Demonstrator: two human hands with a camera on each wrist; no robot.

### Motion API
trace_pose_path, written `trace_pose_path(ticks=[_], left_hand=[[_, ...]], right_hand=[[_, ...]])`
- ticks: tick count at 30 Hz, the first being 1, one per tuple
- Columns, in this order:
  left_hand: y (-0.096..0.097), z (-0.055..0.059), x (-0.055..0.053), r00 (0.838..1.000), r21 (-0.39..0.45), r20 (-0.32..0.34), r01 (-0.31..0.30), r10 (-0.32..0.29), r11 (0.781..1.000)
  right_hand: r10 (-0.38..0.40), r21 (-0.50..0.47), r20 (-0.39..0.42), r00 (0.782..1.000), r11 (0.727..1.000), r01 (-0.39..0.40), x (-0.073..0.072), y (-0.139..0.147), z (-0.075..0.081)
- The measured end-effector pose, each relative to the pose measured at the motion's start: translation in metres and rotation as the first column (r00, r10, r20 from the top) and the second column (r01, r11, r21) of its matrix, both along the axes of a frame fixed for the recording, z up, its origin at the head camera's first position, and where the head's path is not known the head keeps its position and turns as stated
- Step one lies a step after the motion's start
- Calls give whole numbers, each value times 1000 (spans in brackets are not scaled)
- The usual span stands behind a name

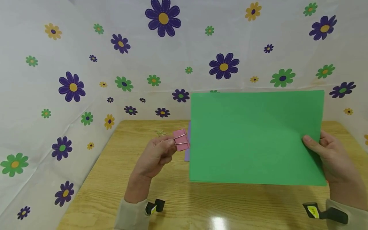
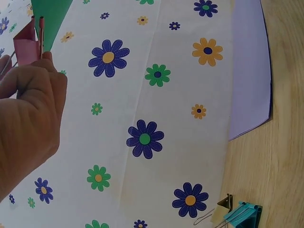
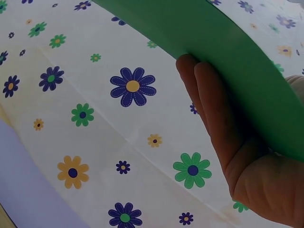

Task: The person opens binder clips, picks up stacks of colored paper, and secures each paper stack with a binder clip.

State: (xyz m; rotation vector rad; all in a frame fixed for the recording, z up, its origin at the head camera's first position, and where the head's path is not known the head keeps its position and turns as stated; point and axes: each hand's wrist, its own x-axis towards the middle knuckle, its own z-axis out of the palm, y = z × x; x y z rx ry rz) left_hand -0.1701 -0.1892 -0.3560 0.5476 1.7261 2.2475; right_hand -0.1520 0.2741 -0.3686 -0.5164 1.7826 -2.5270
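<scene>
Between the thumb and fingers of my left hand [image 1: 153, 155] is a pink binder clip [image 1: 181, 140], pinched by its wire handles. The clip sits right beside the left edge of a green stack of paper sheets [image 1: 256, 137]; whether it touches that edge I cannot tell. My right hand [image 1: 334, 158] grips the sheets at their right side, thumb in front and fingers behind. In the right wrist view, fingers [image 3: 213, 109] lie against the back of the green paper [image 3: 190, 33]. The sheets are raised upright above the table.
Purple paper [image 2: 249, 71] lies on the wooden table [image 1: 115, 179], mostly hidden behind the green sheets in the head view. A teal binder clip [image 2: 247, 216] and a yellow binder clip [image 2: 220, 214] rest near it. A flowered white cloth [image 1: 138, 64] hangs behind the table.
</scene>
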Motion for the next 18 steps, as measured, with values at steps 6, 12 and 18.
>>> trace_pose_path(ticks=[6, 12, 18], left_hand=[[-4, 1, 1, 998, 9, -30, 50, -50, 999], [-7, 0, 0, 993, 33, -67, 100, -98, 994], [-7, -1, 1, 989, 12, -91, 115, -114, 993]], right_hand=[[-11, -11, 6, 1000, 1000, 11, 1, 3, -1], [-8, -15, 3, 1000, 1000, 8, 3, 5, 1], [18, 29, -33, 999, 999, -17, 3, 2, 3]])
